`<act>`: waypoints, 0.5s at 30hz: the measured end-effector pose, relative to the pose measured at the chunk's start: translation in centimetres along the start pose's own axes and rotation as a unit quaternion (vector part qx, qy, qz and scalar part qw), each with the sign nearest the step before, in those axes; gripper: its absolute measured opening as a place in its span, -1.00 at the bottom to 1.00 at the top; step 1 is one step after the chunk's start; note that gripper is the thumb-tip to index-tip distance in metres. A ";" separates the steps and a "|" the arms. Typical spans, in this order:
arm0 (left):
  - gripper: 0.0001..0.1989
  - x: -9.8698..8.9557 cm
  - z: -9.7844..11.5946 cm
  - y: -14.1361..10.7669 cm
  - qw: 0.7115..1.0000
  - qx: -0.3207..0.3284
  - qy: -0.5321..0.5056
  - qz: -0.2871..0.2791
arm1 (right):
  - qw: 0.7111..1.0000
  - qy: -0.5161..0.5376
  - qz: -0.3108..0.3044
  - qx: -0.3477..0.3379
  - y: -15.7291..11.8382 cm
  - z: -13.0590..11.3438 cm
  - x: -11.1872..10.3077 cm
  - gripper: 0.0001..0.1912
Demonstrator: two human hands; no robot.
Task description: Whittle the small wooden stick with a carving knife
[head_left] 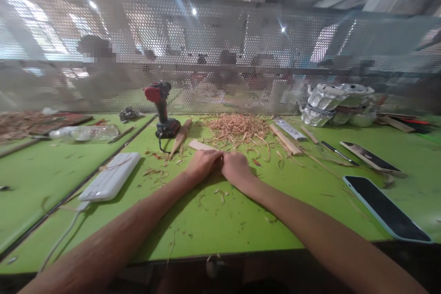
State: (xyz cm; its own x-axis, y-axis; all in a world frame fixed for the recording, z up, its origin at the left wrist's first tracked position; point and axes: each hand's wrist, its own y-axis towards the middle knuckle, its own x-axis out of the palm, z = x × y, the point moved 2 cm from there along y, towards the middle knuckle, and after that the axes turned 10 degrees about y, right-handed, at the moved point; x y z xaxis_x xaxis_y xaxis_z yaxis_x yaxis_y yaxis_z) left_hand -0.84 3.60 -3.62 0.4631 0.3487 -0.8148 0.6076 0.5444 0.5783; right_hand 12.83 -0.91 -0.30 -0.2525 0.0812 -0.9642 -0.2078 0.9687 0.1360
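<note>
At the middle of the green table, my left hand (204,165) and my right hand (236,166) meet, knuckles close together. A pale flat strip of wood (200,145) sticks out past my left hand, whose fingers are closed around its near part. My right hand is curled into a fist right beside it; what lies inside is hidden. Just beyond both hands is a heap of curly wood shavings (239,128). Loose shavings and chips are scattered around my wrists.
A red and black cordless drill (164,110) stands behind left, beside a pointed wood piece (181,138). A white power bank (112,177) with a cable lies left. Right are a wood block (285,140), a pen-like tool (339,152), a phone (386,206) and foil-wrapped objects (336,103). A perforated screen (206,87) closes the back.
</note>
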 end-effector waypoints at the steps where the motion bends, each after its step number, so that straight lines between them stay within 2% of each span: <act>1: -0.82 0.0 0.0 0.0 1.000 -0.001 -0.002 -0.001 | 1.000 0.000 0.001 0.000 0.0 0.0 0.0 -0.67; 15: -0.80 0.1 0.1 0.2 1.000 -0.007 -0.018 -0.019 | 1.000 0.000 -0.010 0.019 0.2 0.0 -0.3 -0.72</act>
State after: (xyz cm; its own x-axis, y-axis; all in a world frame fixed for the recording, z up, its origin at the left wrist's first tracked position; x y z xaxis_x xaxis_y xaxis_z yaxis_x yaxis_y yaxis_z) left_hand -0.58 3.70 -3.59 0.4629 0.2994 -0.8343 0.6169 0.5671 0.5458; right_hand 12.87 -0.77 -0.02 -0.2487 0.0615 -0.9666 -0.1777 0.9782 0.1079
